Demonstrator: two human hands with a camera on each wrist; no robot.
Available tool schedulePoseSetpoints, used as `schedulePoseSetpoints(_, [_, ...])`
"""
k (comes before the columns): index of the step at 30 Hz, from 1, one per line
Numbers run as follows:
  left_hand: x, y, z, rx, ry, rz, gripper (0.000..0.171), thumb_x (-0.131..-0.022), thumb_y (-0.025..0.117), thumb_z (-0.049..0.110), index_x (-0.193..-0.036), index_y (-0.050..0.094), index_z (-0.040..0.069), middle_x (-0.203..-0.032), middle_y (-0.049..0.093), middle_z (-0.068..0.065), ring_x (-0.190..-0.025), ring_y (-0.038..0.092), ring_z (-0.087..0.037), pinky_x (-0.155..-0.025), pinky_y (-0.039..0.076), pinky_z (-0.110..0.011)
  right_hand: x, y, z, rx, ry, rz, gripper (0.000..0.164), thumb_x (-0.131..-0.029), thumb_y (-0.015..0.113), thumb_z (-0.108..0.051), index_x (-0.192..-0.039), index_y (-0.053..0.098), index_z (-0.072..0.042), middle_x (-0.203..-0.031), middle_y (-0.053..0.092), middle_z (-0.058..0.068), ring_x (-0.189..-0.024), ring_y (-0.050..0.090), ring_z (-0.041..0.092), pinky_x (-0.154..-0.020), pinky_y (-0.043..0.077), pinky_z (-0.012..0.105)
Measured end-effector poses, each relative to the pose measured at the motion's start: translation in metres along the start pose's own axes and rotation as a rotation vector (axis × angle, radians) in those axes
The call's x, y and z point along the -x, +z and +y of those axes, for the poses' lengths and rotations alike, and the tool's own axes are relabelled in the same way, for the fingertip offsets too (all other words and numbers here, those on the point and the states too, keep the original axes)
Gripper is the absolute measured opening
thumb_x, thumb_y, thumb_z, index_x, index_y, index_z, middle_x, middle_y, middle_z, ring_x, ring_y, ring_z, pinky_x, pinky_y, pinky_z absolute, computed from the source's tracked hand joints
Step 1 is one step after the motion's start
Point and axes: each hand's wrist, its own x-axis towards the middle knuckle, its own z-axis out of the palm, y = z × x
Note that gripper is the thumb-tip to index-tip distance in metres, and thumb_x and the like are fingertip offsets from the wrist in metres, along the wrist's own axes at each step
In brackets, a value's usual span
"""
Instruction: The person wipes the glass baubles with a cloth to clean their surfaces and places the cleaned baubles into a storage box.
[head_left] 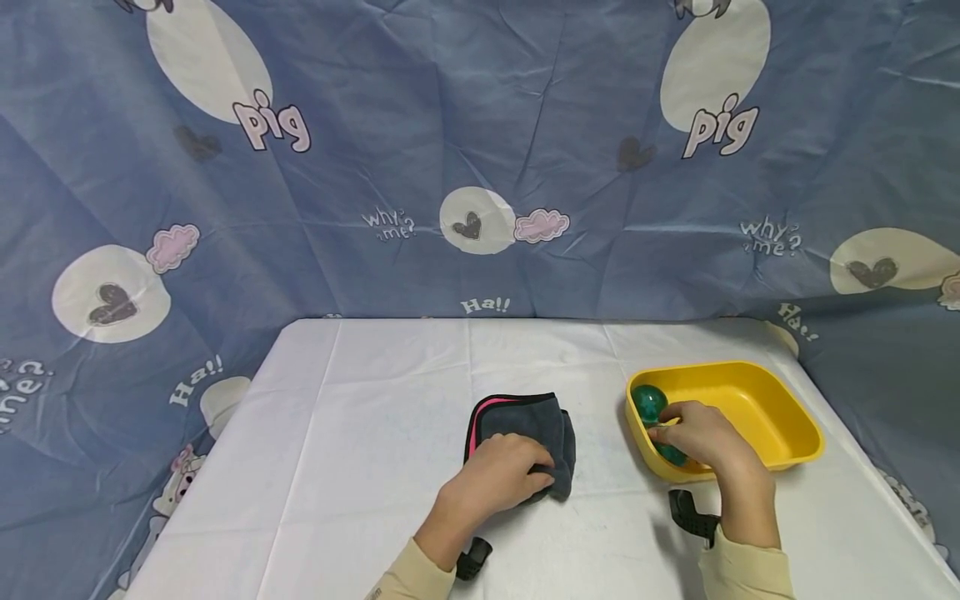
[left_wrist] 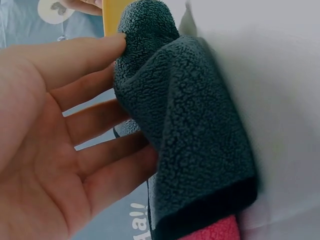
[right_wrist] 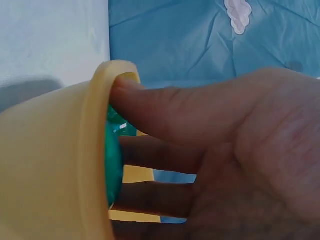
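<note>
A folded dark grey towel point(head_left: 528, 429) with black edging and a pink underside lies near the middle of the table. My left hand point(head_left: 501, 472) holds it from the near side; in the left wrist view the thumb lies against the fleecy towel point(left_wrist: 195, 110) and the other fingertips go behind it. At the right, my right hand point(head_left: 701, 435) reaches into a yellow basin point(head_left: 798, 421). Its fingers are around a shiny green ball point(head_left: 670, 452), partly hidden by the hand. Another green ball point(head_left: 648, 402) sits just beyond. In the right wrist view, the basin wall point(right_wrist: 50, 155) hides part of the green ball point(right_wrist: 113, 167).
A white cloth point(head_left: 375, 433) covers the table. Blue printed fabric point(head_left: 360, 167) hangs behind it and at both sides. The basin stands close to the table's right edge. Each wrist carries a black camera mount point(head_left: 690, 512).
</note>
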Motion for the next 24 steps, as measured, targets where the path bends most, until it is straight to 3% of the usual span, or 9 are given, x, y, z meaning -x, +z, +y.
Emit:
schedulePoseSetpoints(3, [0.000,-0.001,-0.002,0.035,-0.011,0.009,0.016,-0.093,0.068,0.032,-0.106,0.078,0.027,-0.105,0.074,0.017,-0.099,0.070,-0.007,-0.084,0.057,-0.028,0.002,-0.001,-0.002,0.020,-0.012,0.024,0.053,-0.089,0.068,-0.034,-0.127,0.062,0.003,-0.127,0.062,0.028,-0.103,0.062,0.037,-0.081,0.053,0.046])
schedulePoseSetpoints(8, [-0.001,-0.002,-0.005,0.070,-0.032,0.029,0.016,-0.094,0.067,0.032,-0.105,0.079,0.028,-0.103,0.075,0.016,-0.096,0.071,-0.007,-0.081,0.057,-0.027,0.006,-0.003,-0.006,0.016,-0.020,0.052,0.049,-0.089,0.068,-0.034,-0.124,0.064,0.002,-0.124,0.063,0.027,-0.098,0.062,0.034,-0.078,0.052,0.044])
schedulePoseSetpoints(18, [0.003,-0.014,-0.015,0.064,-0.070,0.073,0.018,-0.096,0.065,0.033,-0.109,0.077,0.027,-0.107,0.074,0.014,-0.103,0.070,-0.009,-0.088,0.057,-0.031,0.013,-0.005,-0.023,0.009,-0.107,0.114,0.023,-0.091,0.068,-0.027,-0.101,0.074,-0.007,-0.108,0.072,0.016,-0.089,0.064,0.026,-0.075,0.053,0.042])
schedulePoseSetpoints(24, [0.006,-0.021,-0.023,0.084,-0.084,0.130,0.018,-0.097,0.064,0.030,-0.108,0.077,0.024,-0.105,0.075,0.012,-0.102,0.070,-0.010,-0.088,0.058,-0.033,0.013,0.004,-0.035,0.001,-0.166,0.114,0.019,-0.092,0.068,-0.024,-0.100,0.074,-0.008,-0.110,0.072,0.015,-0.095,0.064,0.028,-0.079,0.053,0.045])
